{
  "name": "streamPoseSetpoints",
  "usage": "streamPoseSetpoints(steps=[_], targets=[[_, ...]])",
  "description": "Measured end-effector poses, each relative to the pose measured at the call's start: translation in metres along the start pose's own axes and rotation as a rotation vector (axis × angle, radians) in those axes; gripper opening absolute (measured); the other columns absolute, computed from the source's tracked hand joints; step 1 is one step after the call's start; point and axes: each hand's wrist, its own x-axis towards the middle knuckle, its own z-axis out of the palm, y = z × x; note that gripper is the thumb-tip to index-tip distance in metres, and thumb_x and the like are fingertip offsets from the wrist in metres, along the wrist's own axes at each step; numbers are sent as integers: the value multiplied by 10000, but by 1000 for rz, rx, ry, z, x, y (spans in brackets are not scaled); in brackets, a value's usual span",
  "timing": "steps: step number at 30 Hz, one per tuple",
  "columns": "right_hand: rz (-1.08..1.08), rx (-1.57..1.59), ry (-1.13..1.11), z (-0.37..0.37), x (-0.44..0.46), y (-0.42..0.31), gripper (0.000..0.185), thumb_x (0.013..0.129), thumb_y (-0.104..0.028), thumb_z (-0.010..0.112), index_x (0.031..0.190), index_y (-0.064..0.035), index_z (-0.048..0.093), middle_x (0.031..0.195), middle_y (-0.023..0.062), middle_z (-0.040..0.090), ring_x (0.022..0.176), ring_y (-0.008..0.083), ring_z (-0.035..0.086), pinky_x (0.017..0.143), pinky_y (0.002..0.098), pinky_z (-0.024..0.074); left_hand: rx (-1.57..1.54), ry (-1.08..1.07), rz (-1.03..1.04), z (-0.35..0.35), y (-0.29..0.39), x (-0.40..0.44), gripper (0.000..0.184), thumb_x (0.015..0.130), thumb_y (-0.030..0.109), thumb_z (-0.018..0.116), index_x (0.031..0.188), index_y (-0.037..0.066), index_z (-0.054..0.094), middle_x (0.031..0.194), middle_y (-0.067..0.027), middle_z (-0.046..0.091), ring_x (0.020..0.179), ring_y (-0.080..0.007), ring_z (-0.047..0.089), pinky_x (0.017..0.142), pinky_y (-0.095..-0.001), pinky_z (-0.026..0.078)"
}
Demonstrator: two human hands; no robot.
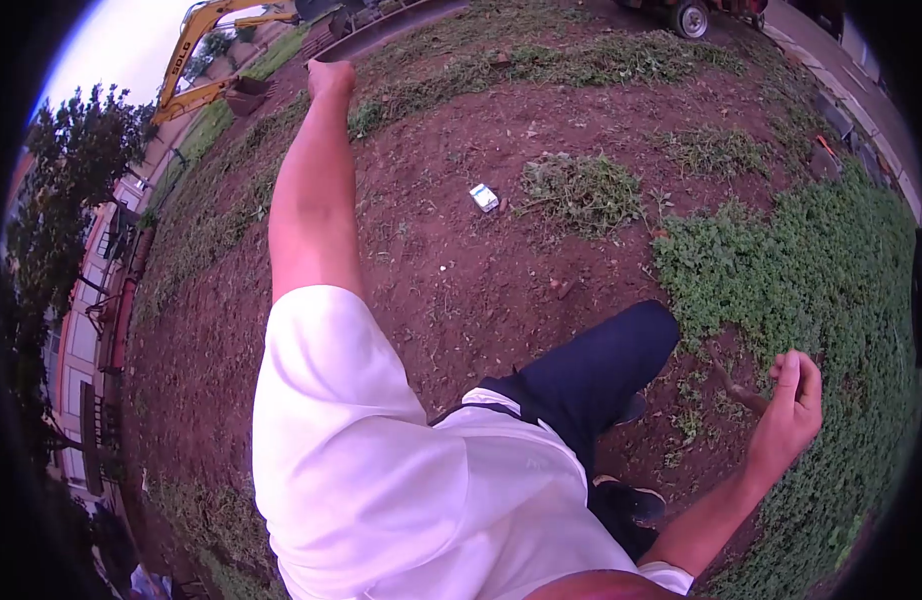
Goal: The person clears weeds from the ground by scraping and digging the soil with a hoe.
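My left hand (331, 78) is stretched far out at the top, its fingers folded in; whatever they hold, if anything, is hidden. My right hand (796, 400) is low on the right above green plants (811, 270), fingers loosely curled with small gaps and nothing visible in them. A brown, stick-like shape (736, 388) shows just beside it, too unclear to name. On the reddish-brown soil (421, 230) between the hands lies a small white and blue packet (484, 197). Beside the packet is a clump of pulled weeds (583, 193).
A yellow excavator (186, 60) stands at the upper left. A vehicle wheel (692, 20) shows at the top right, near a paved edge (831, 80). An orange-handled tool (827, 150) lies at the right. Trees (71, 170) and a building (84, 340) line the left.
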Motion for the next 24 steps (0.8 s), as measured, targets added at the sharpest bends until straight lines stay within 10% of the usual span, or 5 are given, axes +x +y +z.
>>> streamPoseSetpoints(steps=[9, 12, 13, 22, 24], targets=[[8, -60, -43, -4, 1, -2, 225, 1023, -201, 609, 1110, -2, 664, 936, 18, 590, 849, 74, 562, 639, 301, 646, -88, -275, -114, 70, -44, -24, 285, 842, 278, 653, 802, 10, 742, 784, -127, 749, 732, -253, 735, 714, -381, 573], [-43, -168, -26, -10, -3, 2, 230, 1021, -195, 609, 1108, 13, 659, 937, 27, 588, 848, 79, 562, 637, 308, 650, -123, -317, -75, 82, -17, -67, 291, 866, 285, 635, 794, 24, 742, 714, -87, 731, 636, -203, 704, 631, -356, 558], [-18, -127, -22, -11, -6, 3, 238, 1022, -196, 606, 1111, 19, 657, 939, 34, 588, 846, 82, 563, 641, 307, 651, -194, -371, -37, 93, -15, -60, 291, 919, 253, 682, 915, -37, 659, 755, -104, 652, 503, -161, 569, 411, -313, 409], [70, -130, 124, -25, -18, 6, 268, 1020, -215, 608, 1108, 32, 659, 945, 52, 585, 834, 93, 579, 651, 303, 654, -741, -678, 31, 85, 96, -137, 378, 946, 252, 657, 1176, -37, 575, 966, -163, 708, 639, -177, 641, 489, -281, 507], [-15, -335, 189, -47, -18, 21, 298, 998, -261, 651, 1082, 23, 687, 919, 24, 643, 824, 84, 594, 722, 254, 529, -885, -948, 62, 119, 120, -182, 374, 982, 276, 638, 1230, -1, 592, 953, -106, 684, 693, -126, 639, 524, -247, 535]])
